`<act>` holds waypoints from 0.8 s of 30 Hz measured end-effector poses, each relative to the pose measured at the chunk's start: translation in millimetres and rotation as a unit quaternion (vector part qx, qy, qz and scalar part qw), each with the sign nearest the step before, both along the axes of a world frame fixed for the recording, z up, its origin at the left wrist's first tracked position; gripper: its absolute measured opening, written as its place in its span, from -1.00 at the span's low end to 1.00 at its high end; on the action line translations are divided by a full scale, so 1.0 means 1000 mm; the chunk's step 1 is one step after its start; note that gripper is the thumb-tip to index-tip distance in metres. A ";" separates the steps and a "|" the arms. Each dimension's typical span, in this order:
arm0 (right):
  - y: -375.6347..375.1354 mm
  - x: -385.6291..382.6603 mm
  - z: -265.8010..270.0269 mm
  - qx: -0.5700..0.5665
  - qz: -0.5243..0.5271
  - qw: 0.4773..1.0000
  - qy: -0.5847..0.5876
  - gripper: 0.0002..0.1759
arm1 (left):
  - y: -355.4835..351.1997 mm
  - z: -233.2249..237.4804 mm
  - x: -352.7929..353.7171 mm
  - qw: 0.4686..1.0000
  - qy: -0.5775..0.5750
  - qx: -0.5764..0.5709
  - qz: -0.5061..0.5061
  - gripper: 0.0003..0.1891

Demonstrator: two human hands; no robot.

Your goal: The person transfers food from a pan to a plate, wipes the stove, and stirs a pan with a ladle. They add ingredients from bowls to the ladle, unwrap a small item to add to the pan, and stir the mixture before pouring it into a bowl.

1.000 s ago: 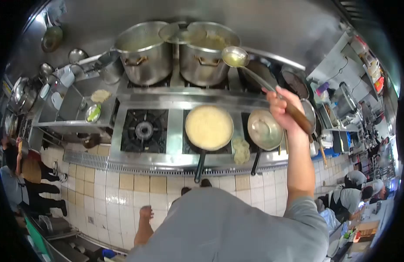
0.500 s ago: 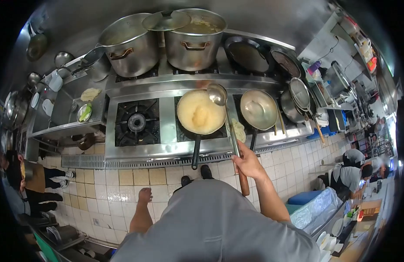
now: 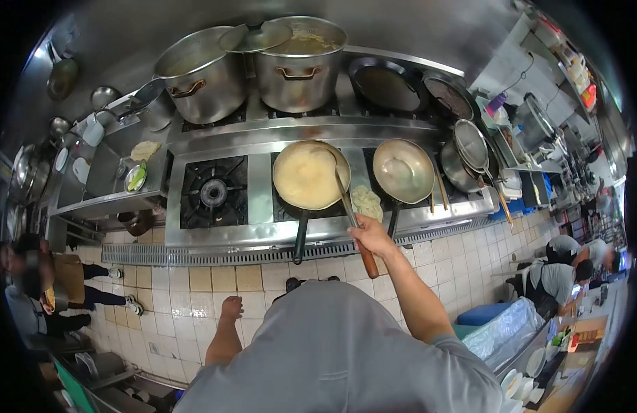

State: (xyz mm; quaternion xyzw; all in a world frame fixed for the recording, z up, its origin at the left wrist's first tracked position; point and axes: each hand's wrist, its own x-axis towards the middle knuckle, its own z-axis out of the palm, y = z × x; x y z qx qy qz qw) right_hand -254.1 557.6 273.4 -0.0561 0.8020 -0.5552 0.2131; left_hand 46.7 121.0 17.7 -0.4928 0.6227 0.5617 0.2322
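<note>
My right hand (image 3: 372, 235) grips a long ladle (image 3: 349, 206) by its metal shaft, just above the wooden handle end. The ladle's head dips into the pale, frothy liquid in a frying pan (image 3: 301, 206) on the middle front burner, near the right side. The pan's black handle points toward me. Beside it, a second, shiny pan (image 3: 403, 172) stands on the right burner. A crumpled pale cloth (image 3: 366, 202) lies between the two pans. My left hand (image 3: 231, 307) hangs low over the floor, fingers loosely curled, with nothing seen in it.
Two large stockpots (image 3: 298, 86) stand behind, a lid (image 3: 260, 38) across their rims. Left is a bare burner (image 3: 214, 194) and a steel sink (image 3: 101, 179). A strainer (image 3: 472, 144) rests on a pot at right. People stand at far left (image 3: 70, 279) and right (image 3: 559, 282).
My right hand has moved forward and slightly left. The ladle's head, raised over the pan's right rim before, is now down in the liquid. The person at left has shifted.
</note>
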 end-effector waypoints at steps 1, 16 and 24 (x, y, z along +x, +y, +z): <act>-0.005 0.007 0.013 -0.127 -0.032 0.979 -0.154 -0.59 | 0.005 0.004 0.004 1.000 -0.007 0.006 0.000 -0.61; 0.048 0.004 0.057 -0.333 -0.036 0.891 -0.307 -0.38 | 0.107 0.018 0.059 0.997 -0.043 -0.024 0.058 -0.62; 0.066 -0.014 0.093 -0.177 0.078 0.976 -0.103 -0.35 | 0.111 0.025 0.057 0.996 -0.032 -0.037 0.079 -0.65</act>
